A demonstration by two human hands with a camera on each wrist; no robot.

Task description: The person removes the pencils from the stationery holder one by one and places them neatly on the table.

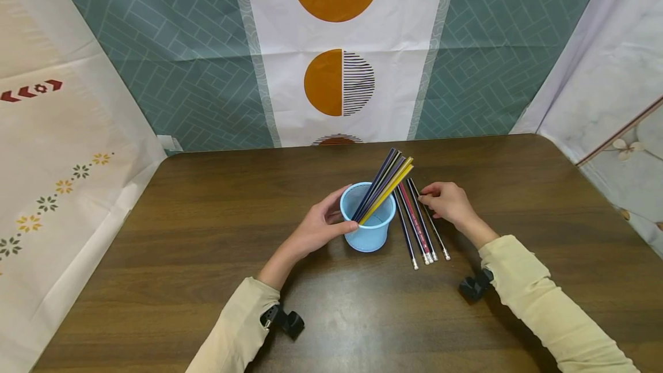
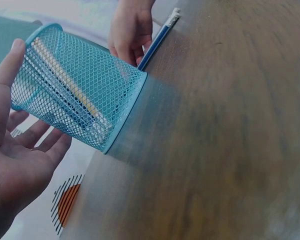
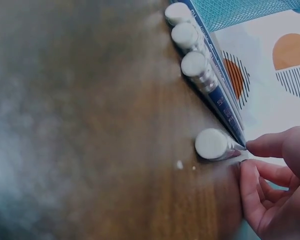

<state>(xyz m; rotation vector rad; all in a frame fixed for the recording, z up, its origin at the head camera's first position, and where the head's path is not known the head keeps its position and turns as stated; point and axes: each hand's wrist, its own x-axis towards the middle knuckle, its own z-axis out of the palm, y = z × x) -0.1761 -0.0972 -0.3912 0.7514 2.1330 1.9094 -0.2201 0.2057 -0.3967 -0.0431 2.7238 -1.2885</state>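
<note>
My left hand (image 1: 320, 228) grips a light blue mesh pencil holder (image 1: 369, 239) near its rim, the thumb on one side and the fingers on the other. Several dark pencils and yellow pencils (image 1: 395, 182) lean to the right inside it. Just right of the holder, my right hand (image 1: 452, 207) pinches a dark pencil (image 1: 440, 240) between thumb and fingertips; its white eraser (image 3: 211, 144) points toward me and sits apart from the others. A pink-red pencil (image 1: 411, 214) and several dark pencils (image 1: 408, 237) lie side by side between the holder and that hand.
The brown wooden table (image 1: 217, 235) reaches back to a green and white patterned cloth (image 1: 197, 62). Pale cloths hang at the left and right. A small black camera (image 1: 475, 286) is strapped on each sleeve. Tiny white crumbs (image 3: 179, 164) lie near the pencil's eraser.
</note>
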